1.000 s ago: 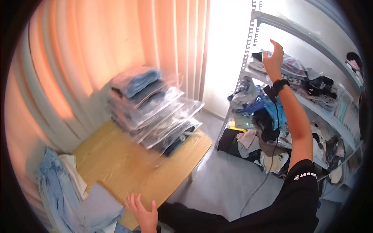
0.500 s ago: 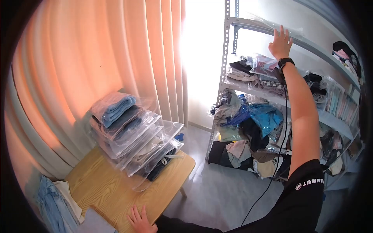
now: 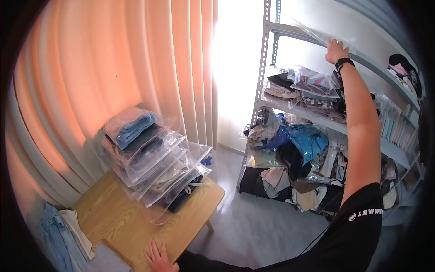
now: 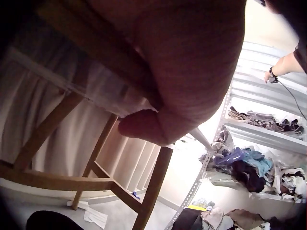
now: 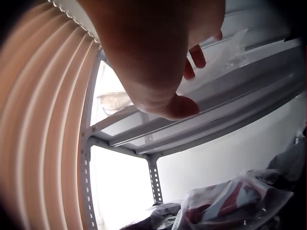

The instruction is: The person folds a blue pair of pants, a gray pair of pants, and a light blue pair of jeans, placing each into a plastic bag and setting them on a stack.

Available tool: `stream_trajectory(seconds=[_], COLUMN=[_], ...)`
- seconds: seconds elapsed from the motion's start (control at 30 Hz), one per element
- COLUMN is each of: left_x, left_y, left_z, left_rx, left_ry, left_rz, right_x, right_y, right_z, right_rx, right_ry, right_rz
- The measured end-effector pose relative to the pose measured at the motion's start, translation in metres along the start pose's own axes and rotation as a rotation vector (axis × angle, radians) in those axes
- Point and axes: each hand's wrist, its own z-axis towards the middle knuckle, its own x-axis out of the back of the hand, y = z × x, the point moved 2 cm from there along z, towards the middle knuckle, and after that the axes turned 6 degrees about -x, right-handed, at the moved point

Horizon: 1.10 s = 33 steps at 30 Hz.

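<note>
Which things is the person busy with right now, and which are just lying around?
Busy with: right hand touching the clear plastic bag on the top shelf; left hand resting flat on the wooden table.

Lying around: stack of bagged clothes on the table; loose clothes heaped lower in the rack; blue jeans at the table's left end.

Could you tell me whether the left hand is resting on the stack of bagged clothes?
No, the left hand lies flat on the near edge of the wooden table, apart from the stack of bagged clothes.
</note>
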Motion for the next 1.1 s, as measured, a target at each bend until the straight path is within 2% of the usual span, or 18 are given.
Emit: stream_trajectory(seconds=[0.1, 0.17, 0.2, 0.27, 0.37, 0.47, 0.57, 0.9, 0.97, 1.1], left_x=[0.003, 0.005, 0.004, 0.000, -0.003, 0.003, -0.002, -0.001, 0.001, 0.004], left_y=[0.001, 0.001, 0.000, 0.000, -0.002, 0.001, -0.001, -0.001, 0.000, 0.001], left_z=[0.003, 0.002, 0.002, 0.004, 0.002, 0.003, 0.005, 0.005, 0.005, 0.005], left_rx=[0.007, 0.009, -0.001, -0.012, 0.014, 0.009, 0.007, 0.011, 0.011, 0.008], left_ry=[0.000, -0.004, -0.006, -0.005, 0.005, 0.012, 0.010, 0.028, 0.022, 0.035], left_rz=[-0.010, -0.017, -0.008, -0.002, 0.009, -0.049, -0.062, -0.081, -0.080, -0.082], right_x=[-0.001, -0.001, -0.003, -0.009, -0.023, -0.025, -0.017, -0.015, -0.019, -0.018], right_y=[-0.005, -0.005, -0.004, -0.001, 0.002, 0.004, 0.000, -0.015, -0.016, -0.017], right_z=[-0.012, -0.016, -0.015, -0.004, 0.027, 0.045, 0.046, 0.050, 0.049, 0.043], right_rx=[0.016, 0.029, 0.028, 0.116, 0.201, 0.208, 0.193, 0.156, 0.202, 0.201], right_ry=[0.013, 0.147, 0.146, 0.249, 0.238, 0.228, 0.279, 0.093, 0.296, 0.268], right_rz=[-0.120, -0.150, -0.149, -0.145, -0.056, 0.121, 0.154, -0.017, -0.009, -0.022])
